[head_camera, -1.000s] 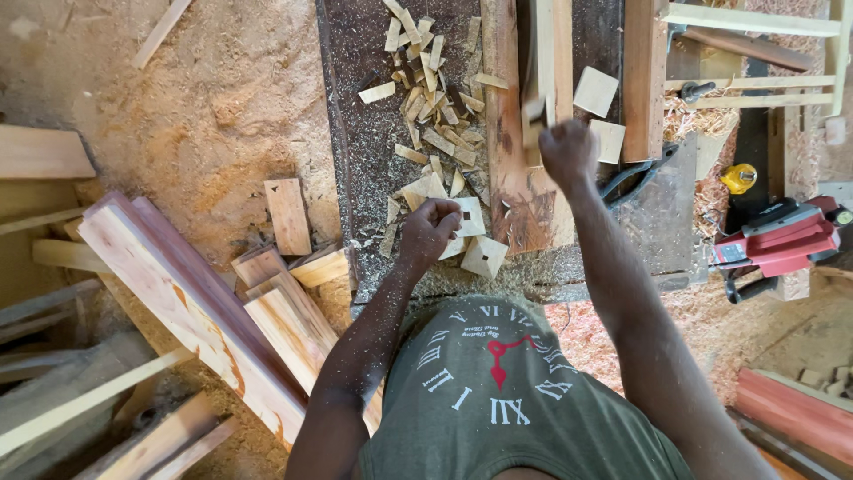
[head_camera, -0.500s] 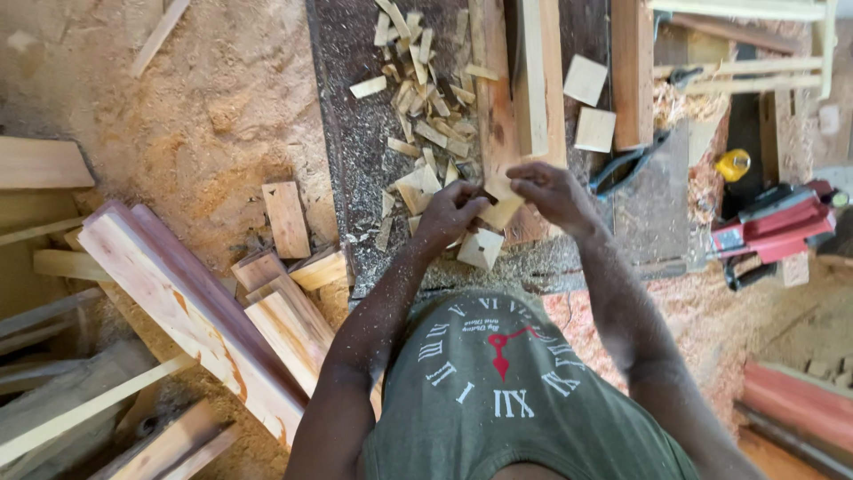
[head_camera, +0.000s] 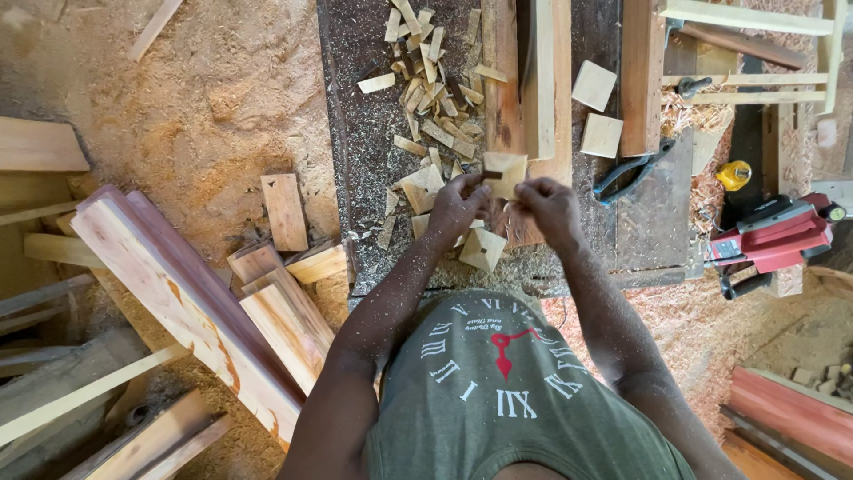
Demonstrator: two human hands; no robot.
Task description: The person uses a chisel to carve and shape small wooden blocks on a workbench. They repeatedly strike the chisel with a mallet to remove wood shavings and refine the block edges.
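Both my hands meet over the dark workbench (head_camera: 364,169), close to my chest. My left hand (head_camera: 455,209) and my right hand (head_camera: 551,210) together hold a small square pale wooden piece (head_camera: 504,172) with a dark mark near its left edge. Another square wooden piece (head_camera: 482,249) lies on the bench just under my hands. A heap of short wood offcuts (head_camera: 431,71) is scattered on the bench beyond my left hand. Long wooden battens (head_camera: 539,80) lie lengthwise right past the held piece.
Two square wooden tiles (head_camera: 593,86) and black pliers (head_camera: 631,171) lie right of the battens. A red power tool (head_camera: 777,233) and a yellow tape measure (head_camera: 734,175) sit at the right. Planks (head_camera: 178,302) and wood blocks (head_camera: 284,211) lie on the sawdust floor at left.
My right hand came back from the battens toward my body. Both hands now meet and hold the small square piece slightly higher than before.
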